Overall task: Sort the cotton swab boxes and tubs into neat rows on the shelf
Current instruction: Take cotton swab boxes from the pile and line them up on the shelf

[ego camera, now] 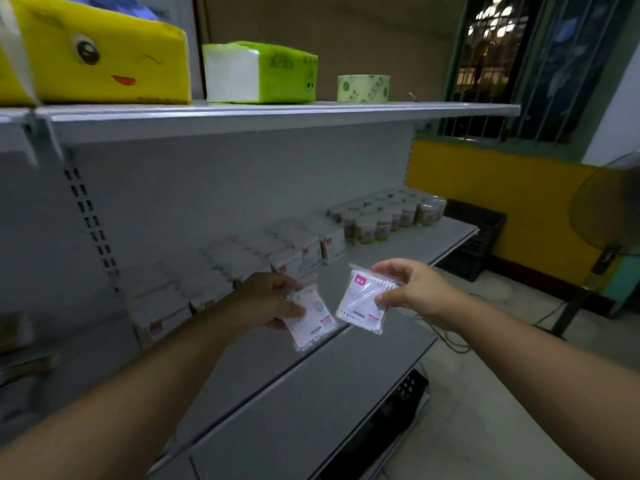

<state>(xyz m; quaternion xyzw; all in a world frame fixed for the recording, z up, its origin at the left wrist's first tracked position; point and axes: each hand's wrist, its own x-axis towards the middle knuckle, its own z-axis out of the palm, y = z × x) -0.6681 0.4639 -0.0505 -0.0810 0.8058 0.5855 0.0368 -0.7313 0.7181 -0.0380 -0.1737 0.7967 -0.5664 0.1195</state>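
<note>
Nearest, at seven and five o'clock, both forearms stretch in over the lower deck (311,393). The left hand (266,301) grips the left packet (313,322), a flat clear bag of swabs, with the thumb across its face. The right hand (417,289) pinches the right packet (362,303) by its right edge between fingers and thumb. The two packets hang just beside each other, not touching, above the front lip of the shelf (426,242). The step in hand looks like placing both into the row. To do it well, I would square each packet with its pink label facing out. I would then set it flush against the last box rather than drop it, since thin bags will likely slump. Behind the hands, from ten to one o'clock, the boxes (221,268) stand in blurred rows against the back panel. The tubs (388,218) cluster further on at one o'clock. Bare deck runs in front of the tubs to the lip, so there is room to slide in low. The upper shelf (277,116) at twelve o'clock overhangs well above the hands.
</note>
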